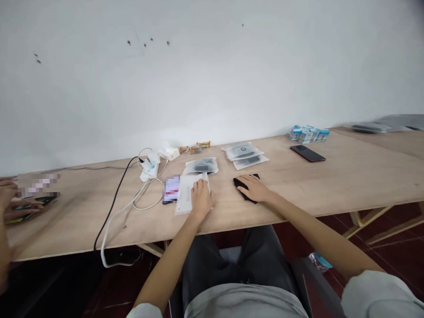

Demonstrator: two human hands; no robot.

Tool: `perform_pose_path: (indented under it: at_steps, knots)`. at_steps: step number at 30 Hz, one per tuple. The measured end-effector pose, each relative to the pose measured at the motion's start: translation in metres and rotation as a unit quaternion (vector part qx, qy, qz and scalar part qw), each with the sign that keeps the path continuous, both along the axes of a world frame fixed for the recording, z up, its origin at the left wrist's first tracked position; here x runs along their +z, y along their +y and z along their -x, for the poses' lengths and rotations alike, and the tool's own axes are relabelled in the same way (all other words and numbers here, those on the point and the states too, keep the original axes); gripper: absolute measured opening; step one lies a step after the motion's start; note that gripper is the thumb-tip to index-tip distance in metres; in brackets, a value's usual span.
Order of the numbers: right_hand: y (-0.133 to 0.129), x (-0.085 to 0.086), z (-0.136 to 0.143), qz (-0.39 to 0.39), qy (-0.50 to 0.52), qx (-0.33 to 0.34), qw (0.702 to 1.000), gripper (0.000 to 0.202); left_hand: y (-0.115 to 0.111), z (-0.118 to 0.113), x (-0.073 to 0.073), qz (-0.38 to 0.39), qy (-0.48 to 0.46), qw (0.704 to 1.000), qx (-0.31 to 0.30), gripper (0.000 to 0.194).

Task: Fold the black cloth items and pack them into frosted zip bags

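My left hand point(201, 201) is on the right part of a whitish translucent pouch point(185, 194) with printed lettering, its fingers bent around that side. What lies under those fingers is hidden. My right hand point(254, 187) rests over a flat black item point(247, 194), fingers stretched across it and thumb apart; I cannot make out its exact kind. A phone with a lit screen point(171, 189) touches the pouch's left side. Just behind is another translucent pouch point(202, 166) with something dark inside. Further back, more such pouches point(245, 152) overlap.
A power strip point(149, 170) with white and black cables sits left of centre. Snack packets point(195, 148) lie near the wall. Small blue-white boxes point(308, 134) and a dark phone point(307, 153) are at right. Another person's hands point(24, 207) work at far left. The table's front edge point(232, 229) is close.
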State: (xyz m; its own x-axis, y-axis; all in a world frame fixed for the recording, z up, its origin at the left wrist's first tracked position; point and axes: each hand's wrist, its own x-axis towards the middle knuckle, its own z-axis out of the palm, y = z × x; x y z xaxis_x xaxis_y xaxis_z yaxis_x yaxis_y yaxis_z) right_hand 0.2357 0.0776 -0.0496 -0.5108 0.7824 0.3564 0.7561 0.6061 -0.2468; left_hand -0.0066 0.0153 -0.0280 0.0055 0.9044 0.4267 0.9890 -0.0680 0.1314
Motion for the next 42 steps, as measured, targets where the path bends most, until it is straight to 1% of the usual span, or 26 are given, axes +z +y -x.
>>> perform_pose_path:
  at_steps: [3, 5, 7, 9, 11, 12, 14, 15, 17, 19, 21, 22, 24, 26, 29, 32, 35, 38, 40, 42]
  knots:
    - [0.002, -0.007, -0.03, -0.007, 0.001, -0.052, 0.999, 0.048, -0.001, 0.0, 0.0, 0.01, 0.037, 0.998, 0.052, 0.022]
    - [0.003, -0.013, -0.053, -0.013, 0.0, -0.087, 0.996, 0.048, -0.003, -0.002, 0.003, 0.025, 0.052, 0.996, 0.061, 0.02]
    - [0.003, -0.016, -0.075, -0.017, -0.007, -0.124, 0.992, 0.046, -0.007, -0.007, 0.009, 0.028, 0.059, 0.997, 0.042, 0.021]
    - [0.001, -0.016, -0.093, -0.015, -0.023, -0.159, 0.987, 0.045, -0.012, -0.016, 0.019, 0.018, 0.069, 0.997, 0.005, 0.021]
    - [-0.006, -0.01, -0.102, -0.023, -0.039, -0.18, 0.983, 0.045, -0.018, -0.027, 0.031, -0.008, 0.081, 0.996, -0.036, 0.021]
    - [-0.01, -0.004, -0.102, -0.04, -0.041, -0.183, 0.981, 0.045, -0.021, -0.033, 0.036, -0.024, 0.086, 0.994, -0.057, 0.02]
    - [-0.024, 0.01, -0.093, -0.094, -0.021, -0.169, 0.981, 0.043, -0.024, -0.042, 0.044, -0.061, 0.095, 0.989, -0.101, 0.019]
    - [-0.032, 0.019, -0.084, -0.119, 0.003, -0.15, 0.981, 0.041, -0.025, -0.046, 0.047, -0.076, 0.097, 0.985, -0.121, 0.017]
    - [-0.05, 0.034, -0.063, -0.144, 0.058, -0.089, 0.984, 0.035, -0.024, -0.051, 0.051, -0.1, 0.098, 0.978, -0.156, 0.014]
    - [-0.066, 0.047, -0.04, -0.16, 0.079, -0.009, 0.984, 0.031, -0.023, -0.053, 0.053, -0.118, 0.092, 0.972, -0.18, 0.011]
    - [-0.079, 0.053, -0.022, -0.158, 0.083, 0.058, 0.982, 0.028, -0.021, -0.053, 0.054, -0.131, 0.079, 0.969, -0.193, 0.01]
    - [-0.083, 0.054, -0.015, -0.152, 0.081, 0.081, 0.982, 0.027, -0.02, -0.053, 0.054, -0.136, 0.072, 0.968, -0.197, 0.01]
    - [-0.087, 0.055, -0.005, -0.132, 0.075, 0.106, 0.983, 0.03, -0.019, -0.053, 0.055, -0.141, 0.054, 0.968, -0.202, 0.009]
    - [-0.085, 0.055, 0.001, -0.103, 0.07, 0.112, 0.986, 0.037, -0.017, -0.054, 0.055, -0.138, 0.034, 0.967, -0.211, 0.008]
    - [-0.077, 0.057, 0.008, -0.044, 0.058, 0.11, 0.991, 0.047, -0.016, -0.054, 0.054, -0.13, -0.004, 0.965, -0.227, 0.008]
    - [-0.066, 0.058, 0.015, -0.004, 0.015, 0.056, 0.998, 0.051, -0.014, -0.051, 0.051, -0.136, -0.022, 0.962, -0.235, 0.007]
    - [-0.056, 0.054, 0.02, 0.009, -0.046, -0.008, 0.999, 0.051, -0.012, -0.044, 0.046, -0.144, 0.012, 0.965, -0.217, 0.007]
    - [-0.049, 0.046, 0.019, 0.006, -0.09, -0.025, 0.996, 0.057, -0.007, -0.033, 0.041, -0.14, 0.066, 0.969, -0.191, 0.008]
    - [-0.044, 0.04, 0.016, 0.002, -0.099, -0.028, 0.995, 0.059, -0.002, -0.027, 0.037, -0.127, 0.096, 0.967, -0.2, 0.009]
    - [-0.039, 0.035, 0.013, 0.001, -0.096, -0.031, 0.995, 0.057, 0.003, -0.022, 0.033, -0.108, 0.122, 0.96, -0.228, 0.011]
